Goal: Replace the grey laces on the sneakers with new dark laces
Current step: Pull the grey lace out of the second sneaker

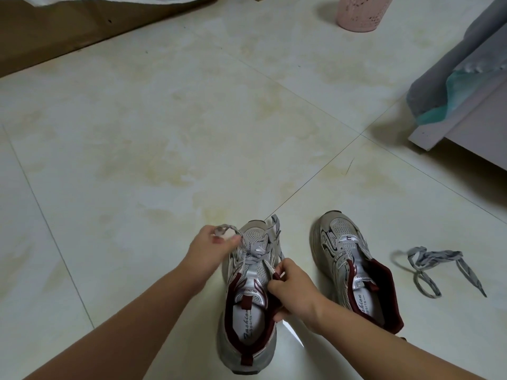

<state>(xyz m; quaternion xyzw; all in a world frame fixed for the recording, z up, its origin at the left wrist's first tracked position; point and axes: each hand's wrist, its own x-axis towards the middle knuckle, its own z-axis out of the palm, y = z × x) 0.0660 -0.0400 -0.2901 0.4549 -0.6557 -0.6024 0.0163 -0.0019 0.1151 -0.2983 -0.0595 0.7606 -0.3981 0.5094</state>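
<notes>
Two grey mesh sneakers with maroon lining on the pale tiled floor [164, 133]. Left hand [211, 249] fingers pinch the grey patterned lace [256, 246] threaded in the left sneaker [251, 297], pulling it off to the left. Right hand [295, 290] fingers grip that sneaker's right eyelet edge. Right sneaker [354, 267] unlaced; a loose grey lace [436, 266] lies on the floor just right of it.
</notes>
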